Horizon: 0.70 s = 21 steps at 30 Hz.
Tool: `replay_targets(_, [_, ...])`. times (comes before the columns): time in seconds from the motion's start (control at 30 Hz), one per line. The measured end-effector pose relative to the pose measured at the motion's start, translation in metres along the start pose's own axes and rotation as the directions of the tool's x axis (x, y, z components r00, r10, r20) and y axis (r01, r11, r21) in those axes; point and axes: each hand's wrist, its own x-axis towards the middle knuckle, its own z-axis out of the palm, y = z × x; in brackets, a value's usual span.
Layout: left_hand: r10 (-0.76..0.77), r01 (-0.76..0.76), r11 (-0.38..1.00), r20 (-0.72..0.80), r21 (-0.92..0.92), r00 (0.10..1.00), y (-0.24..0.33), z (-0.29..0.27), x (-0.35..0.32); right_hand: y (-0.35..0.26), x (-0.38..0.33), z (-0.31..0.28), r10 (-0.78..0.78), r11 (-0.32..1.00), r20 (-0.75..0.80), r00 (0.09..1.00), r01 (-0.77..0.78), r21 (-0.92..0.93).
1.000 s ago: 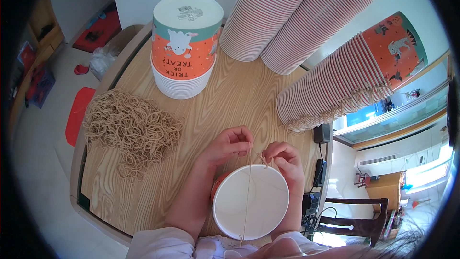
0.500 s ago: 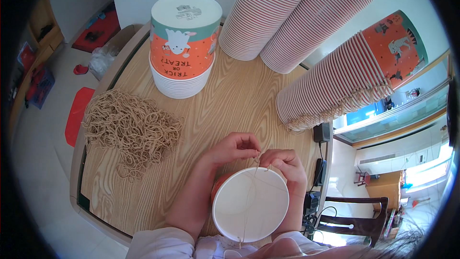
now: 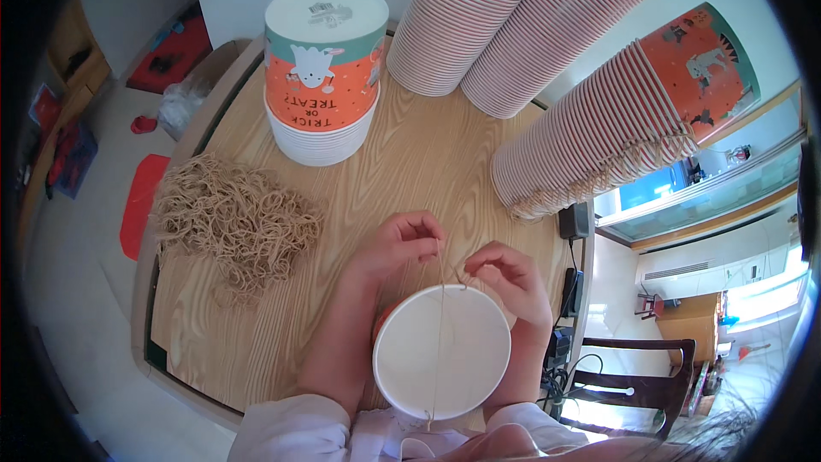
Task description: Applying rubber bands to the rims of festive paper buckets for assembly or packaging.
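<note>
Wooden table (image 3: 410, 167), twine (image 3: 440, 334) in left fingers (image 3: 422, 248), bucket (image 3: 472, 355) near, toward chest

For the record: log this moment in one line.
left hand: pinching twine | right hand: also at twine | paper bucket: mouth toward camera, twine across | twine heap: left of hands

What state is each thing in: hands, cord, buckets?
Left hand: fingers pinching the cord
Right hand: fingers pinching the cord near the rim
Cord: stretched across the bucket's mouth
Bucket: open, mouth toward the camera
Cord pile: loose, tangled
Short stack: nested, upside down
Tall stacks: nested
Corded stack: nested, cords along one side
</note>
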Motion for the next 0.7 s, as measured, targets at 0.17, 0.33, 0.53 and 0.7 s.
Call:
replay_targets(0.17, [0.062, -0.048, 0.986, -0.08, 0.162, 0.995, 0.024, 0.006, -0.011, -0.049, -0.027, 0.016, -0.068, 0.977, -0.126, 0.99, 0.04, -0.211])
replay_targets(0.33, [0.066, -0.017, 0.935, -0.127, 0.355, 0.99, 0.045, 0.024, -0.031, -0.075, -0.052, 0.042, -0.033, 0.919, -0.031, 0.999, 0.018, -0.393])
replay_targets(0.53, [0.198, -0.031, 0.739, -0.173, 0.673, 0.965, 0.054, 0.05, -0.046, -0.055, -0.041, 0.083, 0.069, 0.994, 0.151, 0.986, -0.082, 0.078])
replay_targets(0.7, [0.346, -0.019, 0.534, -0.198, 0.845, 0.917, 0.067, 0.063, -0.089, -0.066, -0.05, 0.078, 0.18, 0.791, 0.241, 0.954, -0.286, 0.541])
